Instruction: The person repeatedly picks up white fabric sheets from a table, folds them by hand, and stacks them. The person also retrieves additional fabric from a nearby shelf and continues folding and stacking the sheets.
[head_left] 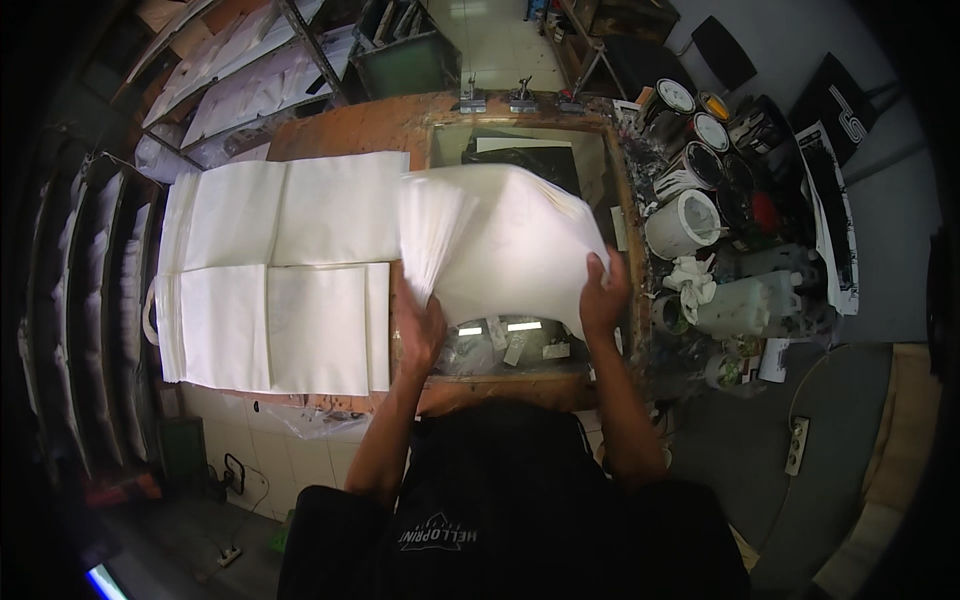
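Observation:
A bent stack of white sheets (pixel 520 250) is held between my two hands, over a glass panel set into the wooden table. Its left edge fans out into many layers. My left hand (pixel 425 325) is closed on the lower left corner of the stack. At its right edge my right hand (pixel 606 290) grips the side, with the fingers partly behind the sheets. Immediately to the left lie more flat white stacks (pixel 320 325), overlapping in two rows. Whether the sheets are paper or cloth I cannot tell.
Under the held stack is the glass panel (pixel 580 365), with small paper scraps showing through. Metal hinge clamps (pixel 521 97) line the table's far edge. Paint cans, a white bucket (pixel 683 222) and a translucent jug (pixel 740 305) crowd the right side. Loaded shelves (pixel 110 300) stand left.

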